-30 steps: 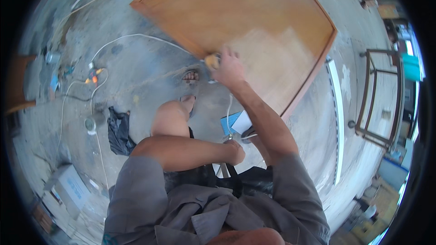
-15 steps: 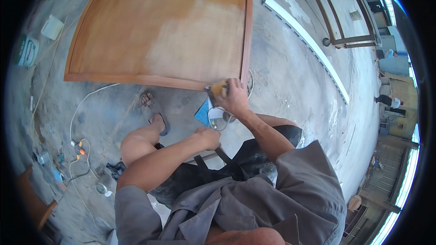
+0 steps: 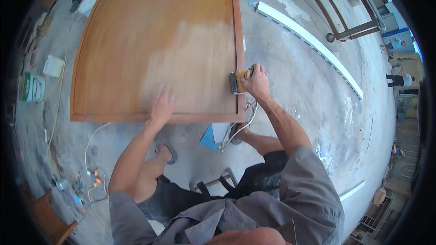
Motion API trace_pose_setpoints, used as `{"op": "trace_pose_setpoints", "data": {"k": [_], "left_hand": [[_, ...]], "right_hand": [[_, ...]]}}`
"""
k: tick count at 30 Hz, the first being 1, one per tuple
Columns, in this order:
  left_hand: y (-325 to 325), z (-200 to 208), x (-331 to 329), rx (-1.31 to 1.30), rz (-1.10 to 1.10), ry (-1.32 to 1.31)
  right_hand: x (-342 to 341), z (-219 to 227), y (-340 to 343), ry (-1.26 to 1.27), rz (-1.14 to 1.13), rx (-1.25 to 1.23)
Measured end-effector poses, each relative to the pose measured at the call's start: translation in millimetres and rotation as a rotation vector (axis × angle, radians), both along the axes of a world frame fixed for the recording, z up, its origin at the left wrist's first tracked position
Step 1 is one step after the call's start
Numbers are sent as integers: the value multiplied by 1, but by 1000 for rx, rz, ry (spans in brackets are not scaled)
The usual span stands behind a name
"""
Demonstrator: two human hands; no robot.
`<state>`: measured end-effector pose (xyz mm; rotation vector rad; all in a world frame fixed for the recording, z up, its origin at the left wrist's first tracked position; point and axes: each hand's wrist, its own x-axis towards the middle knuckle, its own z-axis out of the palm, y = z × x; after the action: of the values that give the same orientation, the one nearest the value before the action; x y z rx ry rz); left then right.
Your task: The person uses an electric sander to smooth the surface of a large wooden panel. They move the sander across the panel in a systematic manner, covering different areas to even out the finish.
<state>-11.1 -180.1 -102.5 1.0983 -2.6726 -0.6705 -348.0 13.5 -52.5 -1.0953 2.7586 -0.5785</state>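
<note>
Right hand [image 3: 257,82] grips the yellow sander [image 3: 242,80] (probably stiff, weighty: grasp its body) at the wooden panel [image 3: 150,41]'s right edge; left hand [image 3: 162,105] blurred, open, near side.

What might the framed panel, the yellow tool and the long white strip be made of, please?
Framed panel: likely wood or veneer, warm brown with faint streaks and a pale, matt patch. Yellow tool: probably a plastic body, solidly coloured; its dark base's material is unclear. Long white strip: plastic or painted metal, evenly white.
</note>
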Motion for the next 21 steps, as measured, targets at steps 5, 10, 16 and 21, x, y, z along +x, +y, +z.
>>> {"op": "trace_pose_setpoints", "data": {"k": [5, 10, 16, 21], "left_hand": [[-68, -77, 7, -320, 279, -238], [-61, -83, 2, -397, 251, -134], [-66, -82, 8, -407, 247, -133], [-66, -82, -2, -431, 244, -88]], "right_hand": [[-77, -7, -85, 21, -35, 17], [-154, -4, -155, 0, -52, 103], [-156, 1, -182, 18, -35, 58], [-80, -6, -85, 39, 14, 16]]}}
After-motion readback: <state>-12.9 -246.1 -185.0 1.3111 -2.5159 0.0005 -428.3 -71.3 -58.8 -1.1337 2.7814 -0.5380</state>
